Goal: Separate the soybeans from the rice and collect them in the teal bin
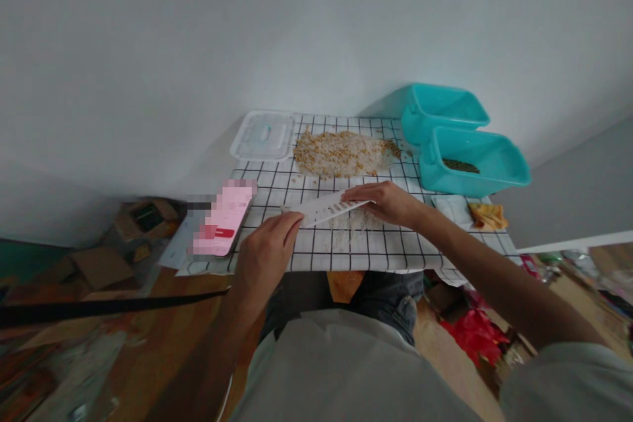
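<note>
My left hand [267, 247] is nearly closed, its fingers drawn together and pinching the near-left end of a white tray [321, 208] at eight o'clock. My right hand [388, 201] pinches the other end at three o'clock, its fingers laid close together along the edge; how its thumb sits I cannot tell.

The only thing that looks like writing is on the phone [237, 211] at nine o'clock from the tray: a pink screen with a red bar, mostly blocked out in squares, so I cannot read a word of it.

The tray is long, narrow and flat, with a thin raised rim and a row of dark slots or marks toward my right hand; which they are is too small to tell. I have it aslant over the front middle of the worktop [316, 258], which wears a white cloth checked with black lines. Pale crumbs [346, 237] lie scattered at four o'clock, just beside it.

Between twelve and one spreads a heap of mixed grain [341, 155], whitish and golden, greener at its right end. A clear lid [264, 135] lies toward eleven. Two turquoise bins [475, 179] stand around two, the nearer one with dark green grains [461, 165] in its bottom.
</note>
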Motion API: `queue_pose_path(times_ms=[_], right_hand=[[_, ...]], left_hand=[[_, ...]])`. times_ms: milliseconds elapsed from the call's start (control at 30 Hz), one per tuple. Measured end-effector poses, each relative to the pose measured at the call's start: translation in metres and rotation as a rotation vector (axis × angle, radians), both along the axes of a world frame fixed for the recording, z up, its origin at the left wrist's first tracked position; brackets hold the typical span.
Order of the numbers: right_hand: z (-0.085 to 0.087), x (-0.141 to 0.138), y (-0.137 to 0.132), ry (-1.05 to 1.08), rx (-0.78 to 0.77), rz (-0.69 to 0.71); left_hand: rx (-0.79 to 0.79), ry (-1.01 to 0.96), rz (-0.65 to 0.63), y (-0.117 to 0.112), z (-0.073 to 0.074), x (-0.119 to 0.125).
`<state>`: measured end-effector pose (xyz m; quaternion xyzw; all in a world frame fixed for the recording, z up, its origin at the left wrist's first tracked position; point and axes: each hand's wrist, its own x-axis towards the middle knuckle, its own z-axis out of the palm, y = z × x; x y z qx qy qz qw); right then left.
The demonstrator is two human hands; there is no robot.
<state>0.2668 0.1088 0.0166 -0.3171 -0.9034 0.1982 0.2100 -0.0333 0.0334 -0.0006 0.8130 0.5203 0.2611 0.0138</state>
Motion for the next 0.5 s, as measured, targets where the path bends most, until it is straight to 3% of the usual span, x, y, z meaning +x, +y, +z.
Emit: queue_pose_path(times_ms=[300, 500], right_hand=[[0.005, 0.002, -0.026, -0.010, 0.003, -0.052], [0.004, -0.023, -0.008, 0.013, 0.019, -0.041]], left_hand=[[0.027, 0.008, -0.004, -0.005, 0.004, 0.002], [0.092, 0.034, 0.175, 0.004, 0.008, -0.011]])
